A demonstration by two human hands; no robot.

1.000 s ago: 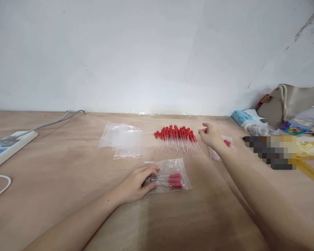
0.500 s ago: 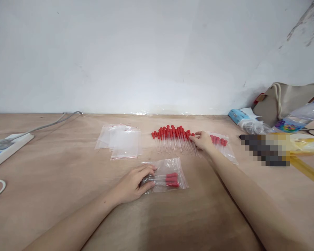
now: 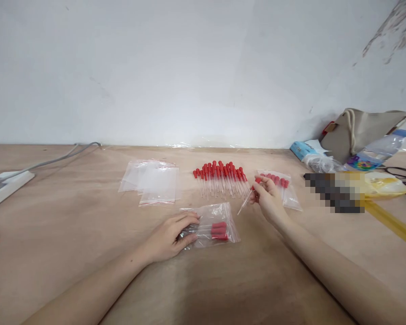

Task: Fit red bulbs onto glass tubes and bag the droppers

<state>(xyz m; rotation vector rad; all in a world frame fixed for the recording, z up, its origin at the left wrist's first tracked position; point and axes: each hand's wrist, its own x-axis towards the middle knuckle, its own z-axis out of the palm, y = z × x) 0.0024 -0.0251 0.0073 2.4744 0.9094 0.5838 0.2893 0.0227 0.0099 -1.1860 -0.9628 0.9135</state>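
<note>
My left hand (image 3: pixel 174 234) is closed on the left end of a clear zip-lock bag (image 3: pixel 206 214), its thumb and fingers round it. Inside lie a few droppers (image 3: pixel 219 230), their red bulbs toward the right. In my right hand (image 3: pixel 265 196) a single dropper (image 3: pixel 246 202) is pinched near its red bulb, the clear tube slanting down to the left. Just beyond it, a pile of red-bulbed droppers (image 3: pixel 221 174) lies with tubes toward me. Partly behind my right hand is another bag of droppers (image 3: pixel 291 198).
Flat clear bags (image 3: pixel 159 185) overlap on the left of the wooden table (image 3: pixel 71 212). A power strip (image 3: pixel 11 187) with a grey cable is at the far left. On the right are a tissue pack (image 3: pixel 302 150), a plastic bottle (image 3: pixel 375 151), a beige bag (image 3: pixel 379 126) and yellow plastic (image 3: pixel 389 221).
My right hand has drawn back from the right end of the pile, toward me, with one dropper in it. The left hand stays on the bag. The view has shifted slightly.
</note>
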